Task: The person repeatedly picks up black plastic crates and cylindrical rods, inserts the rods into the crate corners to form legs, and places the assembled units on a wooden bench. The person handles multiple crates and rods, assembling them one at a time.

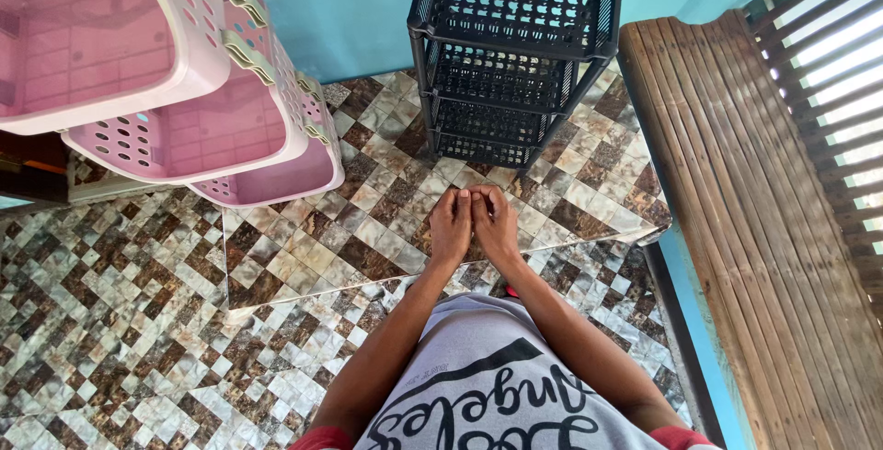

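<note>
My left hand (451, 226) and my right hand (495, 223) hang side by side below me, thumbs and knuckles touching, fingers curled inward. Neither hand visibly holds anything. They hover above a raised step of brown-and-cream patterned tile (386, 220). Straight ahead of the hands stands a black plastic tiered rack (510, 54) with perforated shelves, empty as far as I can see. My grey printed shirt (478, 386) fills the bottom of the view.
A pink stacked basket rack (175, 73) stands at the upper left. A wooden slatted bench (745, 211) runs along the right. A turquoise wall (359, 27) is behind the racks. Lower patterned floor (120, 321) spreads to the left.
</note>
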